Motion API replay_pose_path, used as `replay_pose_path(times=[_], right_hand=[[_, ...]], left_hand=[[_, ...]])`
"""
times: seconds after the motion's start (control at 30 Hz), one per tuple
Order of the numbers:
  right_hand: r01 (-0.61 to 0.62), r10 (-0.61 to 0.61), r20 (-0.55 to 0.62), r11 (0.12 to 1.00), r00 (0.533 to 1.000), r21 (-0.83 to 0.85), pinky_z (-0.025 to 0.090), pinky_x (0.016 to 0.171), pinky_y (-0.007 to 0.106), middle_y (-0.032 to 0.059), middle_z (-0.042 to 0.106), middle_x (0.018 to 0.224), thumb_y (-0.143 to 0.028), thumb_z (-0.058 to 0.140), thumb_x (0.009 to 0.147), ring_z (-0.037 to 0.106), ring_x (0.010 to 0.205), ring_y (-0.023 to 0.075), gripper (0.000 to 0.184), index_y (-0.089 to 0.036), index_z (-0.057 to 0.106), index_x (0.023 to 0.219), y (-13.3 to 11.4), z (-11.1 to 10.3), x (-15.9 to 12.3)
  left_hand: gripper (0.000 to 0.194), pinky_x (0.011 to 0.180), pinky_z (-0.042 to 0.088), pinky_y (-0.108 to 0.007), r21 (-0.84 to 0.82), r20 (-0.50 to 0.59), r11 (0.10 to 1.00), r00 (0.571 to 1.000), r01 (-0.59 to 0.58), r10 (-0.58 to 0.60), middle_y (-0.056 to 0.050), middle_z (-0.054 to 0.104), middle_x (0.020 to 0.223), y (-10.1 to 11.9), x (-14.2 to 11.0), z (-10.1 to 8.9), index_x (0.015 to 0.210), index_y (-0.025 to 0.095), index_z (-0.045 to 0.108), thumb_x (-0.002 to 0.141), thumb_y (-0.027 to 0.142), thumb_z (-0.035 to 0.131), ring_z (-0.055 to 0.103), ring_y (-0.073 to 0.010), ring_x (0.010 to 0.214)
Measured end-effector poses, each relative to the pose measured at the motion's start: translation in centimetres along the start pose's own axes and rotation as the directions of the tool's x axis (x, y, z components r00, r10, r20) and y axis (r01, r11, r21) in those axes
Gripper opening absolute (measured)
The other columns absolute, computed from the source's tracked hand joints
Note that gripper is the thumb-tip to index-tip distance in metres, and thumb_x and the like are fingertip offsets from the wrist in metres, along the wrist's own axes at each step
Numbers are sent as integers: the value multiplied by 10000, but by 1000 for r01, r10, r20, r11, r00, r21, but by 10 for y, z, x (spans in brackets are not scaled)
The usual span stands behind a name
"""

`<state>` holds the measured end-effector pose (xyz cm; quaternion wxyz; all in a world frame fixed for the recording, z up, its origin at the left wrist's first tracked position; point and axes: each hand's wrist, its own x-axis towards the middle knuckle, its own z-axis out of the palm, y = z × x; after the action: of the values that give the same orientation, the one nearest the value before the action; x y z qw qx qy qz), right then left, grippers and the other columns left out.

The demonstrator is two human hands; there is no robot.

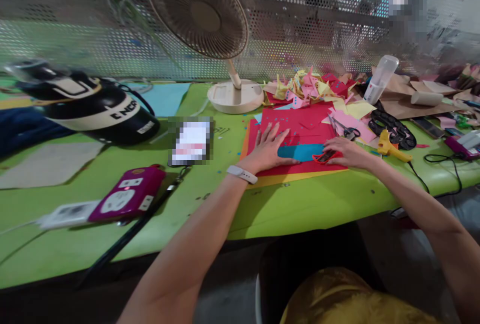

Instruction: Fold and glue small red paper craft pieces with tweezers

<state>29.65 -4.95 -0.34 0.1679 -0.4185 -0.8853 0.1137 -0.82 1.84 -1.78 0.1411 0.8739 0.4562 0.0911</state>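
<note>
My left hand (270,148) lies flat with fingers spread on a stack of red paper (288,123), touching the left end of a blue paper strip (300,152). At the strip's right end, my right hand (347,152) is closed around a small red-and-black tool (327,156); its exact kind is unclear because the fingers cover part of it. Yellow paper (266,180) shows under the front of the red stack. Small blue dots are scattered over the red sheets. Just beyond my right hand, scissors (349,132) rest on pink paper (365,129).
A fan (234,98) stands behind the stack, beside a heap of paper scraps (309,86). To the right are a yellow glue gun (392,148) and a clear bottle (381,79). A phone (190,141), purple power bank (129,191) and black bottle (101,111) are at left.
</note>
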Motion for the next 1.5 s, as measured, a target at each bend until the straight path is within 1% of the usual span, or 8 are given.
replay_pose_path(times=[0.27,0.5,0.67,0.83,0.97,1.27,1.4,1.5], right_hand=[[-29,22,-74,995,997,-98,481,970,464,114,695,1155,-273,627,885,627,1116,272,277,-201,656,1151,13,-12,-12],[-268,227,-157,906,961,-327,484,931,440,142,699,1126,-252,596,896,638,1069,295,258,-154,651,1128,23,-24,-14],[-339,293,-171,840,941,-424,466,981,462,168,650,1239,-239,577,895,604,1144,317,360,-132,616,1237,16,-22,-3],[-108,91,-61,913,994,-394,364,1131,504,166,524,1444,-368,532,946,448,1371,302,459,-137,565,1341,-13,-12,4],[22,8,80,932,997,-362,389,1134,476,125,557,1426,-433,523,954,503,1336,268,425,-194,615,1293,-28,-3,13],[64,18,159,866,987,-495,515,971,393,161,637,1318,-84,479,944,643,1144,235,377,-132,590,1301,-7,10,70],[136,-21,201,807,979,-574,526,851,368,155,692,1191,-66,446,950,677,994,221,313,-133,638,1188,-6,13,74],[155,-33,208,778,978,-608,506,769,349,157,698,1112,-79,391,971,664,918,218,291,-114,632,1129,-9,13,73]], left_hand=[[1122,1181,76,-599,-27,5,1000,1000,1,-1,-175,81,1650,0,2,3,1558,212,231,689,859,521,-1,-396,1511],[1060,1188,91,-586,0,-10,1000,1000,17,-17,-170,105,1648,1,1,4,1552,201,254,737,837,490,18,-370,1517],[968,1190,99,-581,41,-101,998,994,39,-35,-169,148,1642,-1,1,4,1539,181,292,802,786,461,67,-372,1515],[851,1191,90,-578,57,-191,995,979,78,-66,-177,235,1618,-3,2,4,1514,169,348,873,728,395,124,-368,1508],[843,1195,124,-557,60,-169,996,984,68,-57,-173,240,1618,-5,3,3,1513,163,344,880,717,397,124,-361,1508],[827,1199,202,-506,73,-181,997,983,4,9,-186,335,1573,-8,3,-4,1436,120,458,814,638,628,258,-366,1465],[468,1129,340,-486,3,-373,998,926,-68,64,-182,560,1386,-14,6,-8,1067,132,688,866,548,615,491,-319,1313],[358,1003,463,-441,-84,-544,994,839,-64,8,-123,713,1040,-17,7,-13,751,177,656,945,445,518,643,-241,1032]])
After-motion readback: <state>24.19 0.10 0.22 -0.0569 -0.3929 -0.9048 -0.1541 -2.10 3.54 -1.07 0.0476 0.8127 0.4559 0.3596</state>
